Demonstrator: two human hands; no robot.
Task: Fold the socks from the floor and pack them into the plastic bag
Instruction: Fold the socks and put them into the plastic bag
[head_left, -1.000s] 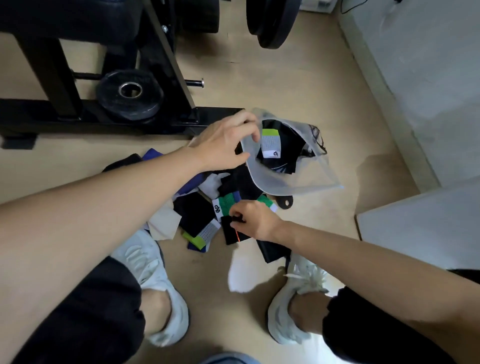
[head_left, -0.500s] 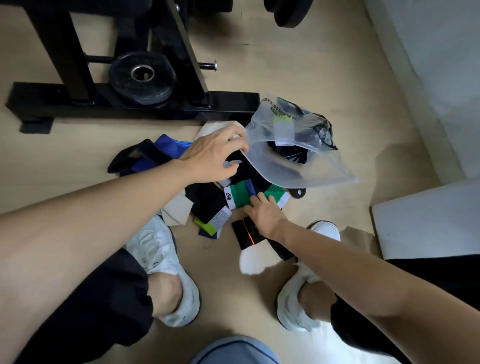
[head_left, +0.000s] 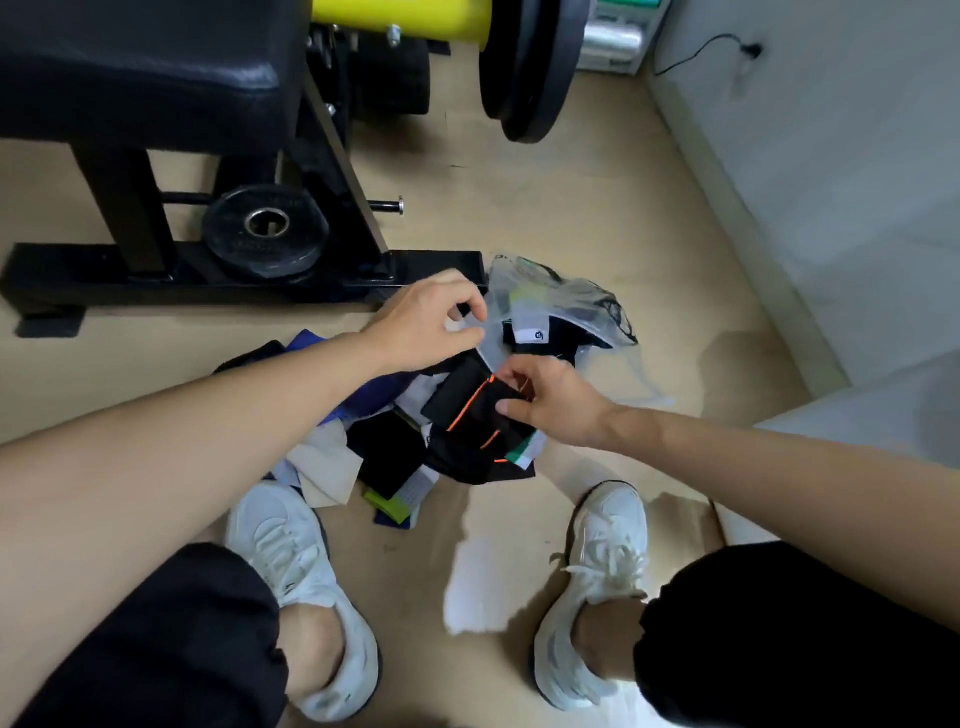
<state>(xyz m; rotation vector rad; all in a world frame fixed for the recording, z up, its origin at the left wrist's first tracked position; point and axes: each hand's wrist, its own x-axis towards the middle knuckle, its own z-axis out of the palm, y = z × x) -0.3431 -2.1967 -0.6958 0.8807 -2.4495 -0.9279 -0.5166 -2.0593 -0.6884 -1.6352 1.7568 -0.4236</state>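
Beside the bag (head_left: 587, 304), black sock (head_left: 467, 400) seemingly lifted

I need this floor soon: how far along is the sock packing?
Some socks already lie in the plastic bag. The left hand pinches the bag's rim; the right hand grips a black sock with orange lines near its mouth. A pile of socks waits on the floor.
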